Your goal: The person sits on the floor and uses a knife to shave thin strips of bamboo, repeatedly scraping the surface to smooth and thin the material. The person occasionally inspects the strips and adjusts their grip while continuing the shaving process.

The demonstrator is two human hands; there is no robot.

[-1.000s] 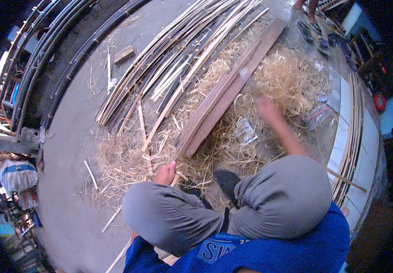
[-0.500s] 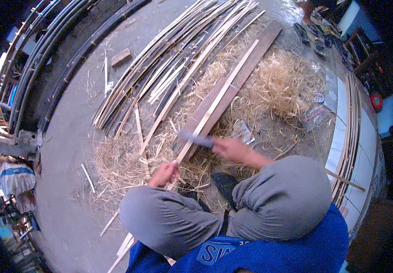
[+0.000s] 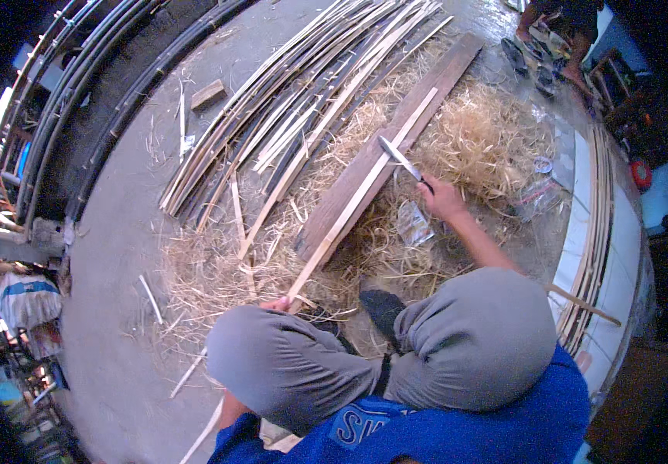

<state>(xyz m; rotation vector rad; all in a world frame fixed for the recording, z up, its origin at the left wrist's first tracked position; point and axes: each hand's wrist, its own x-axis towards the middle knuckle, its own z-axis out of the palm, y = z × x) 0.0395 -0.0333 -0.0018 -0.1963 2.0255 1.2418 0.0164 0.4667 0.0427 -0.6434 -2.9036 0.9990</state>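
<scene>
A long pale bamboo strip (image 3: pixel 353 199) lies lengthwise on a dark wooden plank (image 3: pixel 342 193), which slants away to the far right. My left hand (image 3: pixel 276 304) pinches the strip's near end beside my left knee; the knee hides most of that hand. Farther out, my right hand (image 3: pixel 444 199) is wrapped round the dark handle of a knife (image 3: pixel 401 157). Its bright blade crosses over the strip near the plank's middle; whether it touches the wood I cannot tell.
Curly shavings (image 3: pixel 477 143) are heaped right of the plank and strewn left of it. Many split bamboo strips (image 3: pixel 295 100) lie at far left. A wood block (image 3: pixel 208 95), a plastic wrapper (image 3: pixel 414 224) and sandals (image 3: pixel 513 56) are around. Another person's leg (image 3: pixel 577 58) shows at far right.
My right hand has moved the knife away from me, up along the plank. My left hand has drawn back to my knee, and the strip has slid nearer. The other person shows more.
</scene>
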